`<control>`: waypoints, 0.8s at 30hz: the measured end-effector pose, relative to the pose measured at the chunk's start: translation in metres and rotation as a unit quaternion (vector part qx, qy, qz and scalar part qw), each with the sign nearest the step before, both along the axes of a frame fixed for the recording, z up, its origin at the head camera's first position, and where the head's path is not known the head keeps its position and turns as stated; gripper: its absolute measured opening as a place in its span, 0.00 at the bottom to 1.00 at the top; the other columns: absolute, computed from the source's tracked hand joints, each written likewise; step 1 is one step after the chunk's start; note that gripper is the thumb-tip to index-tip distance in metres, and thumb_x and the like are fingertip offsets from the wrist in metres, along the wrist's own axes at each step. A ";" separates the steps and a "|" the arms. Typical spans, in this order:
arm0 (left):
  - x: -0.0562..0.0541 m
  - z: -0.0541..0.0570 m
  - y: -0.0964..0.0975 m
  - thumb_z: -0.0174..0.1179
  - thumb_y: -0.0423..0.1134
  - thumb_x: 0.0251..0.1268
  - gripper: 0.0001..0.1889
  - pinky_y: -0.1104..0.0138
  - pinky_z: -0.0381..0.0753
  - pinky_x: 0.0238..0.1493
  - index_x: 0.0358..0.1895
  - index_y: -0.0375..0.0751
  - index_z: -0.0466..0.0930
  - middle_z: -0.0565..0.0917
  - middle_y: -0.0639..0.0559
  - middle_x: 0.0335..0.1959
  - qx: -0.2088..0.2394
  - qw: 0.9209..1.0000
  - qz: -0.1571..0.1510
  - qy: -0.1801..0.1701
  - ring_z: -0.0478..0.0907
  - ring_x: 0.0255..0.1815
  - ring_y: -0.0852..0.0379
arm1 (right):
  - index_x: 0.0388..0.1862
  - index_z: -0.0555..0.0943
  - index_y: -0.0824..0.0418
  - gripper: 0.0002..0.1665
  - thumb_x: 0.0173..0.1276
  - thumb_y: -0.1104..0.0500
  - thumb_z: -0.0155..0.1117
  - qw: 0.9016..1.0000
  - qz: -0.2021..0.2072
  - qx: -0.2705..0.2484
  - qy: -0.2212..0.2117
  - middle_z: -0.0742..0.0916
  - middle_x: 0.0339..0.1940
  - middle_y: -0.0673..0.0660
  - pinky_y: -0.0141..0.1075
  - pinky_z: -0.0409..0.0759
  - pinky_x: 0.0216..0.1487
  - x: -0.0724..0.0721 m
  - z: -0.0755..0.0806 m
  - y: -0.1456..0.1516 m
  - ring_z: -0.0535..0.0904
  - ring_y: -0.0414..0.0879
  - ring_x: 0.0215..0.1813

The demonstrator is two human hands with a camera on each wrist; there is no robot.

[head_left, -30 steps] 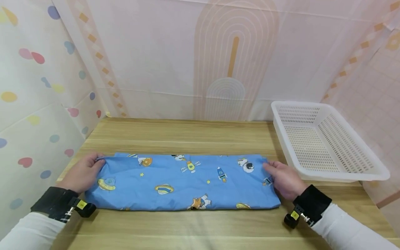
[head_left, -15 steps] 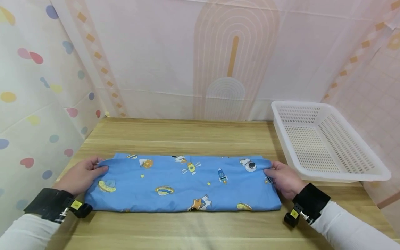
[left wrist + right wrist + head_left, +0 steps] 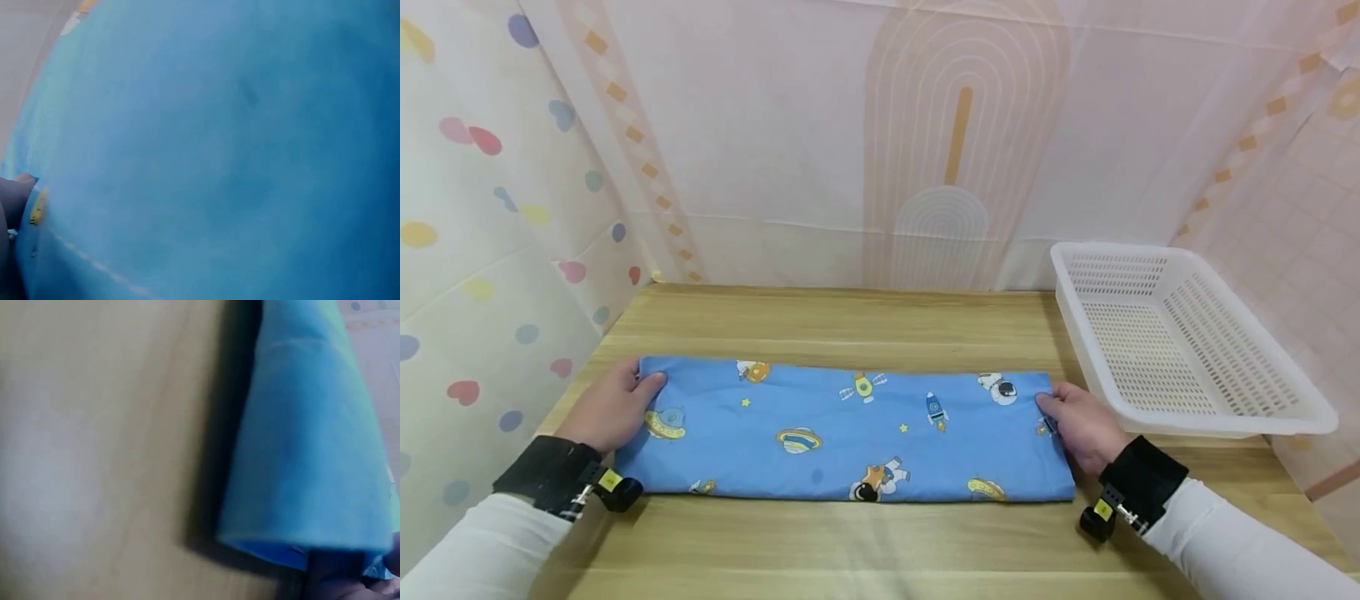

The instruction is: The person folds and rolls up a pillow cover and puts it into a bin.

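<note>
While left hand (image 3: 610, 408) and right hand (image 3: 1082, 427) pinched the blue cloth (image 3: 842, 421) at opposite ends, the basket (image 3: 1225, 423) stood beyond the right fingers (image 3: 1049, 404).

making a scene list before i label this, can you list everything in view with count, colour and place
table: one, light wood, under everything
cloth: one, blue with a space print, across the table
basket: one, white, right rear of the table
back hanging: one, pale pink with arches, behind the table
left hanging: one, white with coloured spots and hearts, left side
right hanging: one, pale pink grid, right side
wrist cameras: two, black with yellow labels, one per wrist
wristbands: two, black, one per wrist
sleeves: two, white, lower corners
left hand: one, bare, gripping the cloth's left end
right hand: one, bare, gripping its right end
</note>
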State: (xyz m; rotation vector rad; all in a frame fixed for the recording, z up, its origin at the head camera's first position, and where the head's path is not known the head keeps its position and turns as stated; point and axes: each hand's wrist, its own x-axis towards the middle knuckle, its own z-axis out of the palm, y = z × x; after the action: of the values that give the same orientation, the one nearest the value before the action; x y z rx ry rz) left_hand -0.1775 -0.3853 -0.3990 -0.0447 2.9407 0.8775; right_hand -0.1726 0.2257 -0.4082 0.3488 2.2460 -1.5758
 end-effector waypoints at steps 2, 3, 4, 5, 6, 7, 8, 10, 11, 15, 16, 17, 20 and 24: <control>-0.003 -0.001 0.002 0.37 0.53 0.88 0.26 0.62 0.67 0.30 0.58 0.28 0.68 0.69 0.47 0.30 -0.003 1.000 0.002 -0.006 0.72 0.30 0.51 | 0.64 0.71 0.67 0.19 0.88 0.54 0.45 1.000 -0.007 0.010 0.011 0.73 0.35 0.50 0.37 0.66 0.41 -0.001 0.000 0.000 0.70 0.46 0.40; -0.005 -0.002 0.002 0.37 0.53 0.88 0.25 0.62 0.67 0.29 0.55 0.29 0.68 0.68 0.47 0.30 -0.005 1.000 0.002 -0.013 0.72 0.29 0.51 | 0.63 0.71 0.66 0.18 0.88 0.54 0.46 1.000 -0.008 0.014 0.014 0.72 0.35 0.50 0.37 0.66 0.41 -0.002 -0.001 0.000 0.70 0.46 0.40; -0.008 -0.003 0.002 0.37 0.52 0.88 0.24 0.62 0.67 0.29 0.53 0.30 0.67 0.67 0.47 0.29 -0.007 1.000 0.001 -0.018 0.71 0.29 0.51 | 0.63 0.71 0.66 0.19 0.88 0.53 0.46 1.000 -0.008 0.021 0.015 0.72 0.35 0.50 0.37 0.66 0.41 -0.003 -0.001 0.000 0.70 0.47 0.40; -0.009 -0.004 0.002 0.37 0.52 0.88 0.23 0.62 0.67 0.28 0.51 0.31 0.67 0.66 0.48 0.29 -0.006 1.000 0.001 -0.027 0.71 0.28 0.51 | 0.62 0.72 0.66 0.19 0.88 0.53 0.46 0.999 -0.008 0.029 0.016 0.72 0.35 0.51 0.38 0.65 0.41 -0.004 -0.001 0.000 0.70 0.47 0.40; -0.011 -0.005 0.002 0.37 0.51 0.88 0.23 0.62 0.68 0.28 0.51 0.31 0.67 0.67 0.48 0.29 -0.004 0.999 0.000 -0.033 0.71 0.28 0.51 | 0.61 0.72 0.66 0.18 0.88 0.52 0.46 0.999 -0.008 0.038 0.016 0.72 0.34 0.51 0.38 0.65 0.41 -0.005 -0.002 0.000 0.69 0.47 0.40; -0.013 -0.006 0.001 0.38 0.51 0.88 0.22 0.62 0.69 0.27 0.51 0.31 0.67 0.68 0.48 0.29 -0.003 0.999 0.000 -0.038 0.72 0.28 0.51 | 0.61 0.72 0.66 0.19 0.87 0.52 0.47 0.999 -0.007 0.042 0.016 0.72 0.35 0.51 0.39 0.65 0.41 -0.005 -0.002 0.000 0.69 0.48 0.40; -0.014 -0.007 0.001 0.38 0.51 0.88 0.22 0.62 0.69 0.27 0.53 0.30 0.67 0.69 0.48 0.29 -0.001 0.999 -0.001 -0.043 0.72 0.28 0.51 | 0.60 0.73 0.66 0.18 0.87 0.52 0.47 0.999 -0.007 0.048 0.017 0.72 0.34 0.51 0.39 0.65 0.41 -0.006 -0.002 0.000 0.69 0.48 0.40; -0.016 -0.007 0.001 0.38 0.50 0.88 0.22 0.62 0.70 0.27 0.49 0.31 0.67 0.69 0.48 0.28 -0.004 0.999 -0.003 -0.049 0.72 0.28 0.51 | 0.58 0.73 0.65 0.17 0.87 0.52 0.47 0.998 -0.012 0.058 0.017 0.72 0.34 0.51 0.40 0.65 0.42 -0.007 -0.003 -0.001 0.69 0.48 0.42; -0.017 -0.008 0.001 0.38 0.50 0.88 0.21 0.62 0.70 0.27 0.48 0.31 0.67 0.69 0.48 0.28 -0.005 0.999 -0.003 -0.051 0.72 0.28 0.51 | 0.54 0.74 0.64 0.16 0.87 0.53 0.48 0.998 -0.015 0.064 0.019 0.71 0.33 0.51 0.40 0.65 0.42 -0.007 -0.004 -0.001 0.69 0.48 0.41; -0.021 -0.009 0.001 0.39 0.52 0.88 0.21 0.62 0.69 0.26 0.42 0.35 0.66 0.67 0.50 0.27 0.000 0.998 -0.010 -0.056 0.71 0.27 0.52 | 0.49 0.74 0.63 0.15 0.87 0.52 0.48 0.996 -0.012 0.087 0.021 0.71 0.31 0.51 0.39 0.64 0.39 -0.007 -0.002 -0.001 0.69 0.48 0.37; -0.021 -0.009 0.000 0.40 0.52 0.88 0.22 0.62 0.68 0.26 0.42 0.36 0.67 0.67 0.51 0.27 0.005 0.998 -0.014 -0.056 0.71 0.26 0.53 | 0.49 0.74 0.64 0.15 0.86 0.52 0.49 0.996 -0.008 0.092 0.020 0.71 0.30 0.51 0.38 0.65 0.38 -0.006 -0.002 -0.001 0.69 0.48 0.36; -0.021 -0.009 -0.001 0.40 0.53 0.88 0.22 0.62 0.68 0.26 0.42 0.36 0.67 0.66 0.51 0.27 0.009 0.998 -0.018 -0.058 0.70 0.26 0.53 | 0.51 0.75 0.64 0.16 0.86 0.52 0.49 0.995 -0.003 0.095 0.019 0.72 0.30 0.51 0.38 0.65 0.37 -0.005 -0.001 0.000 0.69 0.48 0.35; -0.020 -0.008 -0.004 0.41 0.55 0.88 0.24 0.63 0.66 0.26 0.43 0.35 0.69 0.65 0.52 0.27 0.018 0.998 -0.022 -0.055 0.68 0.25 0.55 | 0.58 0.76 0.67 0.18 0.86 0.52 0.51 0.995 0.008 0.094 0.022 0.74 0.32 0.51 0.37 0.67 0.35 -0.003 0.001 0.002 0.70 0.47 0.35; -0.020 -0.008 -0.005 0.39 0.56 0.87 0.29 0.62 0.66 0.26 0.57 0.28 0.71 0.71 0.49 0.28 0.031 0.999 0.000 -0.044 0.71 0.26 0.54 | 0.58 0.75 0.67 0.18 0.86 0.53 0.50 0.996 -0.006 0.078 0.034 0.73 0.32 0.51 0.37 0.66 0.38 -0.004 0.002 0.001 0.70 0.47 0.38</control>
State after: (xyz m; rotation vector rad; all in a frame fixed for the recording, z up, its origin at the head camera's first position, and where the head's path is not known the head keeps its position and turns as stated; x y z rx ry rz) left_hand -0.1973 -0.3900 -0.4066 -0.0782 2.8306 0.9400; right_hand -0.1766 0.2269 -0.4065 0.3573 2.4313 -1.4414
